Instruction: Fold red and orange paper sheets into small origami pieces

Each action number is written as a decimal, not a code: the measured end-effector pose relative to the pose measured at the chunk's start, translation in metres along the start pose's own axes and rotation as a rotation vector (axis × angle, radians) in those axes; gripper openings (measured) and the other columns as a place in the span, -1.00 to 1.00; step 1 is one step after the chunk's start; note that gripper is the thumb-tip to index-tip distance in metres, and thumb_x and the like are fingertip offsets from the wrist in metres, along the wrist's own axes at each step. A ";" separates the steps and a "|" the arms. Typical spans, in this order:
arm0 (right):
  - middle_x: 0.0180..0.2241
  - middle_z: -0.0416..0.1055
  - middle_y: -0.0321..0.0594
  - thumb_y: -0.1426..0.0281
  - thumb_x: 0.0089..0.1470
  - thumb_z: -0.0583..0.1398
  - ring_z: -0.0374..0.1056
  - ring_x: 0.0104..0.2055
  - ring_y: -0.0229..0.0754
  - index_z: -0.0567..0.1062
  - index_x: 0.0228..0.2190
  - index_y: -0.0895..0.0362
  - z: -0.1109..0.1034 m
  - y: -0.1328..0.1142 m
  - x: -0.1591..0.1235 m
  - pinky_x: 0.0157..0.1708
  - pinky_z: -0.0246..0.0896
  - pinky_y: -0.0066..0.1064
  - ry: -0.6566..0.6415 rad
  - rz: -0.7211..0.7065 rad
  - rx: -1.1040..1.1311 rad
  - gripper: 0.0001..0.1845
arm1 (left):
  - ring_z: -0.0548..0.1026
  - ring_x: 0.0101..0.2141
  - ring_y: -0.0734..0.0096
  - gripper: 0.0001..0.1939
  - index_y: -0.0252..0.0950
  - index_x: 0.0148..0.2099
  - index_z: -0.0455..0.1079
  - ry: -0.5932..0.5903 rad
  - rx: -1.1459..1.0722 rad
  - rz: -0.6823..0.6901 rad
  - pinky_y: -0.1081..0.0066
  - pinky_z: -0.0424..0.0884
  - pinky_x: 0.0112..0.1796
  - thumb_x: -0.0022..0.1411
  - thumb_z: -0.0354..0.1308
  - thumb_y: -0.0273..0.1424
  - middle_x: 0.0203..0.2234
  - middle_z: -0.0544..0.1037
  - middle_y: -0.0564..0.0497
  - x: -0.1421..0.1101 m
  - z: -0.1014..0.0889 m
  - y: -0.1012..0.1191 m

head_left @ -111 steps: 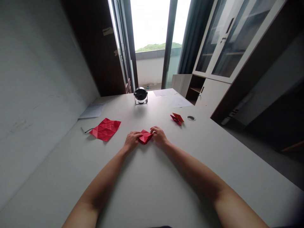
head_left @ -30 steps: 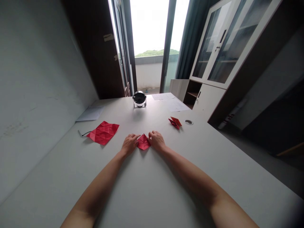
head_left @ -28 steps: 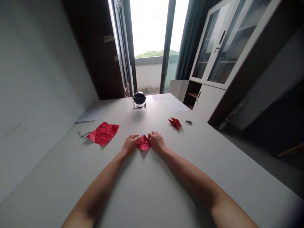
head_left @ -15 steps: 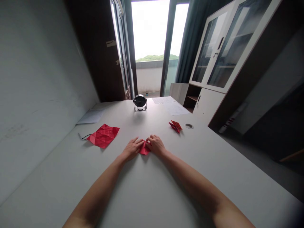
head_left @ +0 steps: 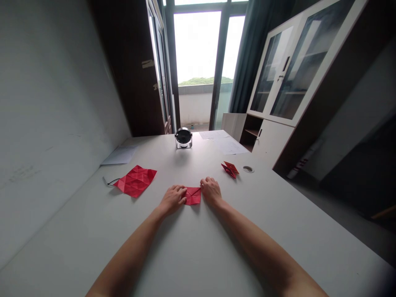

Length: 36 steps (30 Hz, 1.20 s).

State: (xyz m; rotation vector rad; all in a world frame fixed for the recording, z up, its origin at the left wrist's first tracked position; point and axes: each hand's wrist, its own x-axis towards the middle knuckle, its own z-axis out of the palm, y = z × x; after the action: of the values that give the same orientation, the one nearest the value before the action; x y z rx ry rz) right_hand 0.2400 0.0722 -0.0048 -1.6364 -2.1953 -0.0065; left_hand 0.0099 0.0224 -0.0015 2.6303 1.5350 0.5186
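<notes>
A small folded piece of red origami paper [head_left: 193, 196] lies on the white table, with crease lines across its face. At its left edge, my left hand [head_left: 174, 199] grips it with bent fingers on top and the thumb at the near side. My right hand [head_left: 211, 190] is closed at the upper right corner, thumb and fingertips pinching the edge there. The far corners are partly covered by fingers. Off to the left rests a larger creased sheet of red paper [head_left: 136, 181], spread out. A folded red paper piece [head_left: 230, 169] stands on the right.
A round black device on a silver stand [head_left: 183, 137] sits at the back. A thin cord [head_left: 111, 181] touches the spread sheet. White papers [head_left: 230, 146] lie back right, another white sheet [head_left: 119, 155] by the wall. A round cable hole [head_left: 248, 169] is near the right edge.
My right hand has shifted right, away from the left, uncovering more of the folded red paper, which now looks flatter and wider. The whole view has tilted slightly upward.
</notes>
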 end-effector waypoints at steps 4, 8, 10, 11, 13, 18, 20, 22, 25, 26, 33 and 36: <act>-0.24 0.42 -0.07 0.27 0.35 0.03 0.26 -0.13 -0.08 0.53 -0.33 0.11 0.001 -0.001 0.001 -0.08 0.04 -0.30 0.021 -0.023 0.068 -0.66 | 0.35 0.11 0.13 -0.56 -0.15 0.21 0.37 0.021 -0.021 -0.036 0.18 0.25 0.16 0.30 0.15 -0.27 0.14 0.43 -0.10 -0.001 -0.001 0.001; -0.30 0.43 -0.16 0.22 0.21 0.19 0.29 -0.19 -0.13 0.51 -0.40 0.11 0.007 -0.003 0.003 -0.14 0.10 -0.34 0.000 0.005 0.259 -0.76 | 0.35 0.09 0.15 -0.60 -0.15 0.16 0.40 0.046 -0.055 -0.056 0.17 0.26 0.14 0.28 0.16 -0.30 0.11 0.44 -0.09 -0.002 0.002 0.000; -0.37 0.43 -0.24 0.29 0.13 0.23 0.29 -0.28 -0.18 0.48 -0.41 0.11 0.011 -0.002 0.005 -0.23 0.12 -0.38 -0.019 0.028 0.410 -0.85 | 0.35 0.10 0.15 -0.62 -0.16 0.14 0.41 0.063 -0.077 -0.074 0.16 0.27 0.14 0.27 0.17 -0.32 0.11 0.43 -0.08 -0.003 0.003 0.000; -0.42 0.42 -0.28 0.32 0.12 0.22 0.28 -0.33 -0.20 0.47 -0.42 0.11 0.012 -0.001 0.005 -0.28 0.12 -0.40 -0.032 0.032 0.498 -0.87 | 0.35 0.10 0.15 -0.61 -0.16 0.14 0.40 0.074 -0.090 -0.080 0.15 0.26 0.15 0.27 0.18 -0.32 0.11 0.43 -0.08 -0.003 0.002 0.000; -0.50 0.38 -0.34 0.31 0.11 0.20 0.25 -0.43 -0.24 0.44 -0.44 0.10 0.014 0.001 0.006 -0.37 0.11 -0.42 -0.059 0.021 0.675 -0.86 | 0.34 0.12 0.15 -0.56 -0.15 0.18 0.37 0.104 -0.124 -0.080 0.14 0.25 0.16 0.26 0.19 -0.32 0.13 0.41 -0.08 -0.003 0.001 0.001; -0.52 0.36 -0.32 0.24 0.10 0.18 0.21 -0.46 -0.23 0.43 -0.45 0.12 0.011 -0.006 0.003 -0.39 0.14 -0.39 -0.011 -0.093 0.917 -0.79 | 0.41 0.02 0.19 -0.63 -0.15 0.17 0.39 0.173 -0.224 -0.082 0.17 0.33 0.09 0.34 0.10 -0.35 0.01 0.52 -0.06 -0.003 -0.004 0.002; -0.49 0.37 -0.29 0.24 0.12 0.17 0.23 -0.44 -0.21 0.45 -0.43 0.13 0.009 -0.009 0.002 -0.36 0.16 -0.36 0.025 -0.119 0.931 -0.78 | 0.46 -0.10 0.22 -0.74 -0.15 0.01 0.50 0.169 -0.265 -0.096 0.20 0.38 0.01 0.35 0.07 -0.37 -0.16 0.59 -0.05 -0.003 -0.004 0.003; -0.48 0.39 -0.28 0.20 0.13 0.17 0.26 -0.42 -0.20 0.46 -0.42 0.12 0.008 -0.012 0.001 -0.34 0.20 -0.35 0.038 -0.110 0.953 -0.75 | 0.49 -0.20 0.25 -0.80 -0.15 -0.15 0.54 0.168 -0.316 -0.103 0.23 0.41 -0.07 0.33 0.07 -0.39 -0.30 0.60 -0.03 -0.002 -0.003 0.002; -0.47 0.42 -0.28 0.05 0.14 0.16 0.31 -0.42 -0.19 0.47 -0.39 0.11 0.004 -0.013 0.002 -0.35 0.24 -0.34 -0.018 -0.056 1.095 -0.63 | 0.51 -0.29 0.30 -0.82 -0.18 -0.22 0.55 0.223 -0.414 -0.167 0.30 0.43 -0.17 0.30 0.10 -0.36 -0.36 0.60 0.00 -0.001 -0.001 0.000; -0.46 0.45 -0.26 0.00 0.14 0.15 0.34 -0.41 -0.17 0.47 -0.35 0.11 0.002 -0.012 0.002 -0.36 0.26 -0.34 -0.054 -0.037 1.168 -0.59 | 0.51 -0.31 0.31 -0.81 -0.20 -0.21 0.55 0.250 -0.457 -0.205 0.32 0.44 -0.21 0.31 0.10 -0.33 -0.36 0.61 0.00 -0.001 0.000 -0.002; -0.28 0.54 -0.13 -0.06 -0.06 0.32 0.45 -0.26 -0.09 0.46 -0.12 0.12 -0.007 -0.017 0.001 -0.25 0.30 -0.29 -0.241 -0.072 1.425 -0.38 | 0.57 -0.28 0.29 -0.60 -0.30 -0.13 0.49 0.452 -0.865 -0.361 0.31 0.51 -0.23 0.35 -0.01 -0.10 -0.30 0.62 -0.08 0.004 0.004 -0.016; -0.25 0.53 -0.13 -0.01 -0.09 0.35 0.43 -0.22 -0.05 0.50 -0.14 0.13 -0.005 -0.022 0.000 -0.20 0.30 -0.25 -0.303 -0.135 1.437 -0.42 | 0.58 -0.26 0.26 -0.54 -0.31 -0.10 0.49 0.485 -0.915 -0.364 0.28 0.53 -0.21 0.34 0.00 -0.04 -0.30 0.62 -0.10 0.006 0.006 -0.016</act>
State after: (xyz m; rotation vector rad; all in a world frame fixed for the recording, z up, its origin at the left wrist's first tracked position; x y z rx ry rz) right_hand 0.2210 0.0637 0.0051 -0.6354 -1.6185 1.4553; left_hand 0.0015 0.0367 -0.0093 1.5616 1.3336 1.4574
